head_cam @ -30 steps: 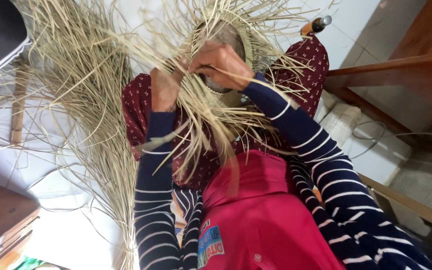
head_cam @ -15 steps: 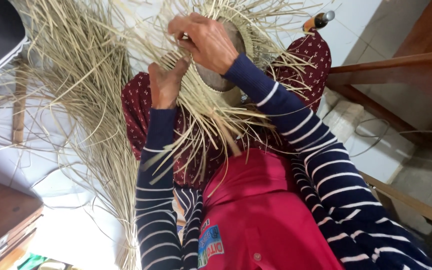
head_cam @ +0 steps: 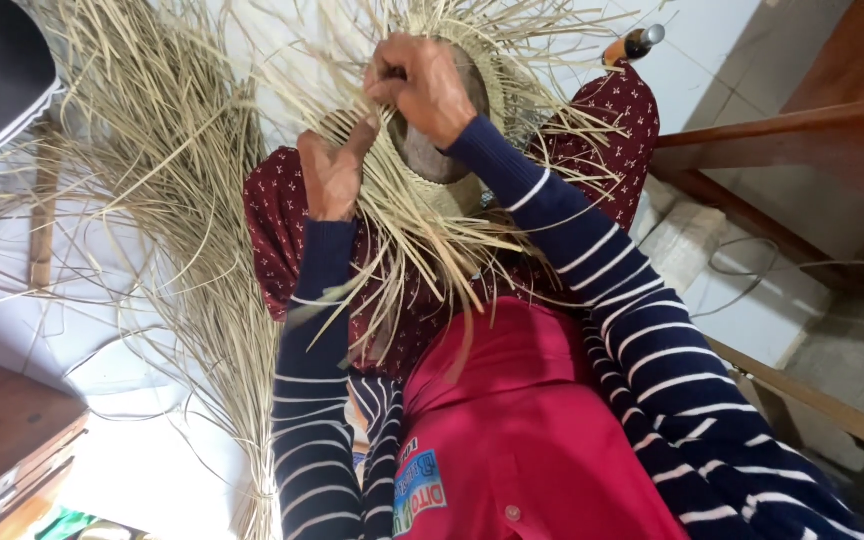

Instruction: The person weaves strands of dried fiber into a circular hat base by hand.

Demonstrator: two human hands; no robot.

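A half-woven straw piece (head_cam: 452, 195) sits over a rounded brown block (head_cam: 432, 150) on my lap, with loose pale strands fanning out all round it. My left hand (head_cam: 330, 175) pinches strands at the piece's left edge, thumb up. Above it, my right hand (head_cam: 420, 85) grips a few strands at the top of the block. Both arms wear dark blue sleeves with white stripes. A dark red patterned cloth (head_cam: 612, 130) lies under the weaving.
A big loose bundle of straw strands (head_cam: 192, 230) lies on the white floor to the left. Wooden bars (head_cam: 752, 135) cross on the right. A wooden box corner (head_cam: 2, 440) is at lower left, and a small tool handle (head_cam: 632, 45) lies at the top.
My right hand has risen from the middle of the weaving to its top edge, pulling strands with it. The left hand has stayed at the left edge.
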